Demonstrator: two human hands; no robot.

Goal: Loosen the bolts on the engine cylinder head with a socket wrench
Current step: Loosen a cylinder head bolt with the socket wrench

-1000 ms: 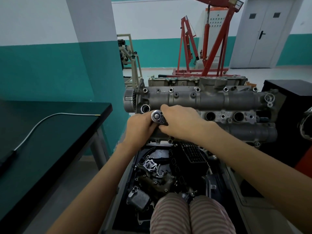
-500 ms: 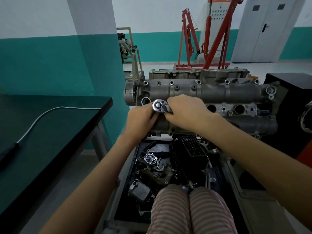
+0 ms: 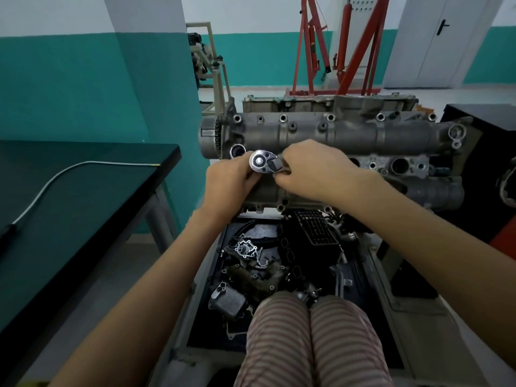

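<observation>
We observe the engine cylinder head [image 3: 335, 135] lying lengthwise across the middle of the view, a grey casting with a toothed gear [image 3: 217, 135] at its left end and a row of bolts [image 3: 282, 117] along its far upper edge. Round ports show on its near face to the right of the hands.

The socket wrench [image 3: 264, 162] sits over the left portion of the head, near a round opening [image 3: 238, 151]. Its chrome ratchet head faces up toward us; we cannot see the socket or the bolt beneath it, and the handle is hidden.

We note the left hand [image 3: 230, 181] curled just below and to the left of the ratchet head, its fingers wrapped against the tool's underside. The right hand [image 3: 312, 167] comes in from the right, fingers folded down over the part of the wrench just right of the ratchet head, covering it. Both hands hold the wrench and meet at it.

Below the head we record an open dark tray [image 3: 201, 317] holding loose engine parts, among them a gasket-like metal piece [image 3: 245, 248] and a finned block [image 3: 227, 300]. Striped trouser knees [image 3: 310, 339] show at the bottom edge. A dark table [image 3: 69, 219] with a grey cable [image 3: 55, 180] stands to the left. A red engine hoist [image 3: 346, 46] stands behind, near a grey door [image 3: 435, 40].
</observation>
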